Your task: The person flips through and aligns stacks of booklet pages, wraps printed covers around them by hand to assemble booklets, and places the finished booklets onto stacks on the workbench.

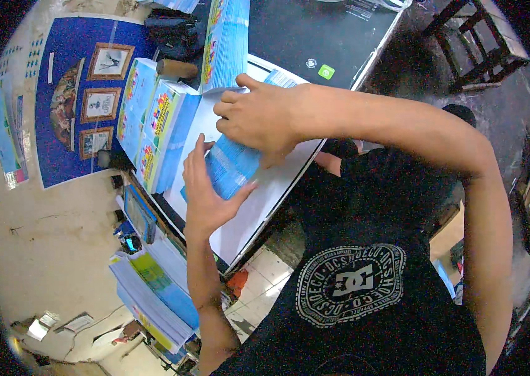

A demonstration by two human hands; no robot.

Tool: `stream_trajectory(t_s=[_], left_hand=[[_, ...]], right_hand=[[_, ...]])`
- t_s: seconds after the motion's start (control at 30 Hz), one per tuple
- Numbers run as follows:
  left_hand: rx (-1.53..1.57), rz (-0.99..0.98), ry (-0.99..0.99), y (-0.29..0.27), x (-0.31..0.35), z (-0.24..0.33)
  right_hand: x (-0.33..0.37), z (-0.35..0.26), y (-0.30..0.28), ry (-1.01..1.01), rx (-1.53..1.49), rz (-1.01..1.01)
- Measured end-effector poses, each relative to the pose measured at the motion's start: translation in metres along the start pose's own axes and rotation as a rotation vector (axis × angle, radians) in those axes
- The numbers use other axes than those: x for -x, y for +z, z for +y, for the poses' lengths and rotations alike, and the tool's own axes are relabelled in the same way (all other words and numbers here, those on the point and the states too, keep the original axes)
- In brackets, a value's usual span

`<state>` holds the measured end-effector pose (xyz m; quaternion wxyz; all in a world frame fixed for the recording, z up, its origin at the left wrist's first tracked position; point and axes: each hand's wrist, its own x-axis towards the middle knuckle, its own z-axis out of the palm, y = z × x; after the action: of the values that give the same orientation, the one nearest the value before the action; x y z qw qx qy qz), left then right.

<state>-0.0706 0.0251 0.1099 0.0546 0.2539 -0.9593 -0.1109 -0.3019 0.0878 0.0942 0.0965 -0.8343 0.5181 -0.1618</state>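
A stack of thin blue printed booklets (233,166) stands on a white sheet (240,219) at the table's near end, its layered page edges turned up. My left hand (207,199) grips the near end of this stack, with thumb and fingers spread to either side. Over the far end, my right hand (265,116) is closed round the stack, fingers bent and knuckles up. It covers much of the booklets, so its fingertips are partly hidden.
More piles of blue booklets (167,135) line the table's left side, beside a brown cylinder (176,69). A tall blue stack (227,47) stands farther back on the black tabletop (296,37). Thick paper stacks (152,301) lie lower left. A dark wooden stool (478,47) stands far right.
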Motion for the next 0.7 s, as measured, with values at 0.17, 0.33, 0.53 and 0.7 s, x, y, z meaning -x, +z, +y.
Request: stream_trajectory(t_s=[0.17,0.33,0.53,0.7], left_hand=[[0.009,-0.039,0.081,-0.013,-0.011,0.002],[0.047,-0.019,0.028,-0.014,-0.010,0.005],[0.075,0.031,0.020,-0.010,-0.009,0.006],[0.086,-0.009,0.000,-0.006,-0.007,0.006]], right_hand=[[-0.008,0.003,-0.002,-0.002,-0.107,-0.103],[-0.009,0.000,0.002,-0.041,-0.147,-0.049],[-0.010,0.002,0.011,-0.130,-0.093,0.095],[-0.007,0.001,0.022,-0.108,-0.092,0.149]])
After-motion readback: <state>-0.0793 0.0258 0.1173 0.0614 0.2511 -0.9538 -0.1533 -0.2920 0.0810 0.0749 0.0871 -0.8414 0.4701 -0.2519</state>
